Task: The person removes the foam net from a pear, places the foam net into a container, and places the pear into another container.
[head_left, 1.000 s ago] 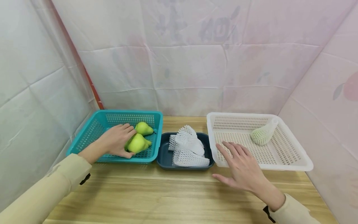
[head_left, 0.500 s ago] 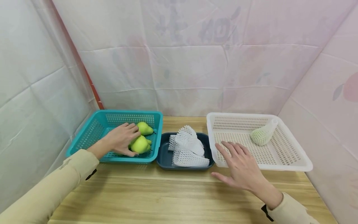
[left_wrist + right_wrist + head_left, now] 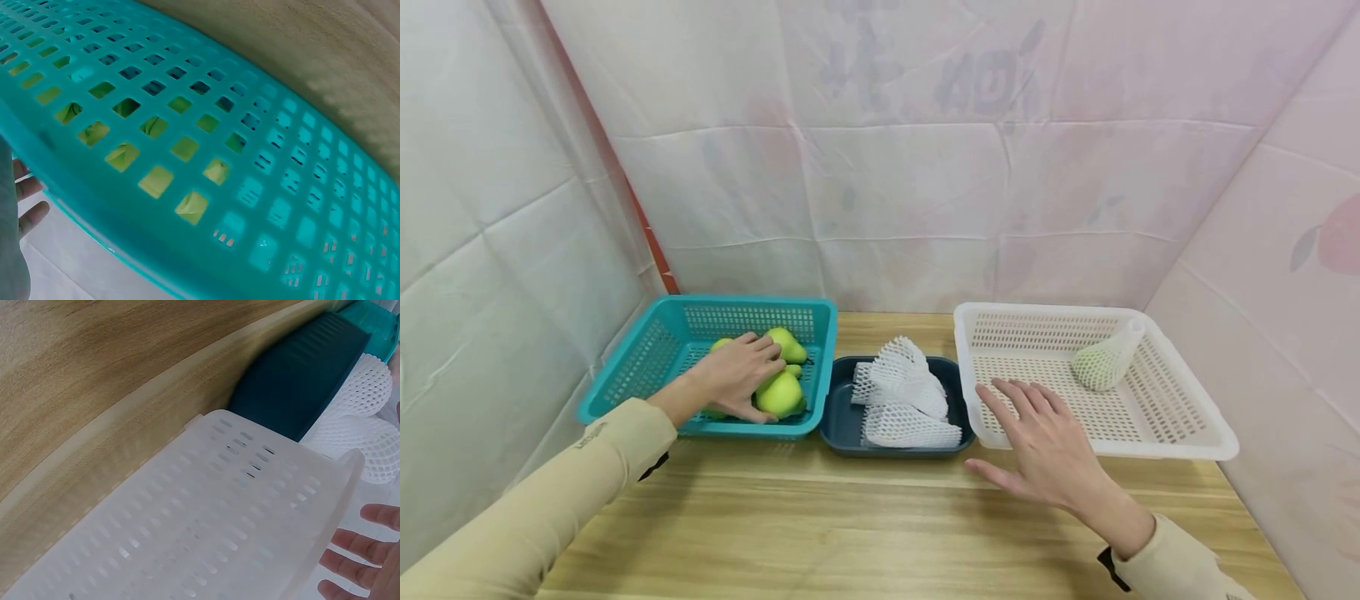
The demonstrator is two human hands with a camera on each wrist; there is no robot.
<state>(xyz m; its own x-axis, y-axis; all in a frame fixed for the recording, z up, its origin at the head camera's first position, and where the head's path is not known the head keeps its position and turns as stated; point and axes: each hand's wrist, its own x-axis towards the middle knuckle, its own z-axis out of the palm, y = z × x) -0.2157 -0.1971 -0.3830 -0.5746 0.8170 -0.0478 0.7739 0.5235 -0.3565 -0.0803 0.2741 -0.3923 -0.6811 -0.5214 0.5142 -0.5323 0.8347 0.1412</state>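
Note:
My left hand (image 3: 737,375) is over the teal basket (image 3: 658,367), with fingers and thumb round a green pear (image 3: 781,395). Its fingertips are partly hidden behind the fruit. Another pear (image 3: 787,344) lies just beyond the fingers, and more green fruit shows beside and under the hand. In the left wrist view, the basket wall (image 3: 150,187) covers most of the fruit. My right hand (image 3: 1051,450) hovers by the near left corner of the white basket (image 3: 1195,400), fingers spread and holding nothing. In that basket lies a pear in a foam net (image 3: 1103,360).
Between the baskets stands a dark blue tray (image 3: 842,425) with several white foam nets (image 3: 906,392) piled in it. All three containers rest on a wooden table (image 3: 850,525). Cloth sheets (image 3: 902,183) hang behind and at both sides.
The left hand has shifted slightly right, and the pear at its fingers has moved right and nearer with it. More green fruit shows left of the hand. The right hand is nearly still.

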